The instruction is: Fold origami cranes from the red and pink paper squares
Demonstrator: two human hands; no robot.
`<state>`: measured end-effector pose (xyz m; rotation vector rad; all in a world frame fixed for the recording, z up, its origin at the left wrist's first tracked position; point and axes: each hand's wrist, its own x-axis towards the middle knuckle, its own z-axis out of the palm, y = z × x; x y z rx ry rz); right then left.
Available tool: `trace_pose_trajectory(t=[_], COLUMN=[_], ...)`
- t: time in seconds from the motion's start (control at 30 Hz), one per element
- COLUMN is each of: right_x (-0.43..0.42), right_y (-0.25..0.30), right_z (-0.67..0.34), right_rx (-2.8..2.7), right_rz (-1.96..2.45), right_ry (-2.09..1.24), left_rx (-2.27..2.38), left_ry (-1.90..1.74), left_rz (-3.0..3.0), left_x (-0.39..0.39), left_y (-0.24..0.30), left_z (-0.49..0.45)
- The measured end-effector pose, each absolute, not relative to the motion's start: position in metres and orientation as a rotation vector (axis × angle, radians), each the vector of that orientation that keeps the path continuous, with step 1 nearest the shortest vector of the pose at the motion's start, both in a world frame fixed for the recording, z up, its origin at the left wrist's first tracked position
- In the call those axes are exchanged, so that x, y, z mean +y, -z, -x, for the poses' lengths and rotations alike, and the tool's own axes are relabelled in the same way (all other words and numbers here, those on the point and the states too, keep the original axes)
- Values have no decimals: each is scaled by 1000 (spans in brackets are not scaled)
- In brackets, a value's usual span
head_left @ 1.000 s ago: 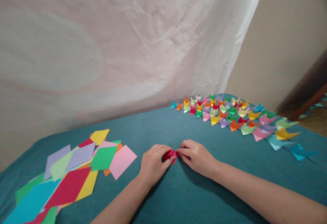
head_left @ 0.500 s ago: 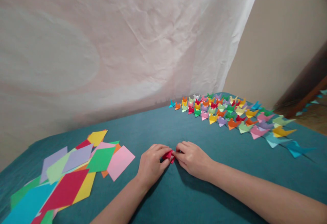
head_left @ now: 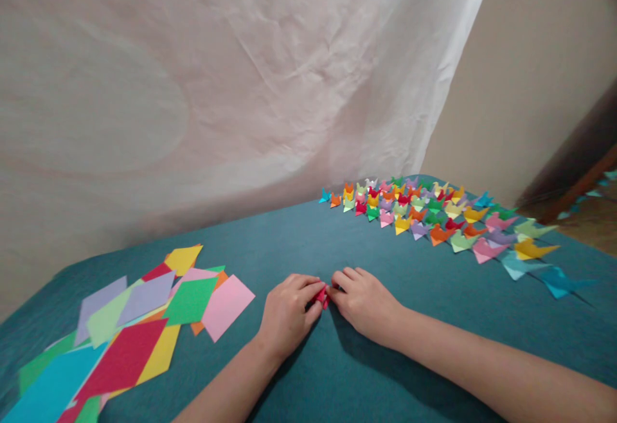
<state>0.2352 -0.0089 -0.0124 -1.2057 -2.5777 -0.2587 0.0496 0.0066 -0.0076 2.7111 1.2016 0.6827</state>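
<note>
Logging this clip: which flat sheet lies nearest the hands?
The pink sheet at the right edge of the pile, closest to the left hand; others lie farther left.

Ref red folded piece (head_left: 319, 296): left hand (head_left: 286, 314) and right hand (head_left: 366, 301) box it in sideways; bare teal cloth (head_left: 289, 243) behind it up to white sheet (head_left: 241, 121); loose paper squares (head_left: 190, 299) well left; folded-bird rows (head_left: 439, 234) behind-right; near side open between forearms.

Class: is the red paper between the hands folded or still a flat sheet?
Folded: the red paper is a small bunched piece pinched between left hand and right hand.
</note>
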Motion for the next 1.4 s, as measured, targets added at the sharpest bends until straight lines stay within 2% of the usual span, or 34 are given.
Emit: trace_pose_trajectory(t=[0.5, 1.4], right_x=[-13, -10], right_y=[12, 10], right_z=[-235, -241], right_rx=[-2604, -2629], right_rz=[1248, 1203], right_ry=[313, 213], left_rx=[1221, 1229], left_ry=[-658, -712], left_rz=[-2695, -2748], left_x=[5, 0], left_y=[7, 6], left_z=[-50, -54])
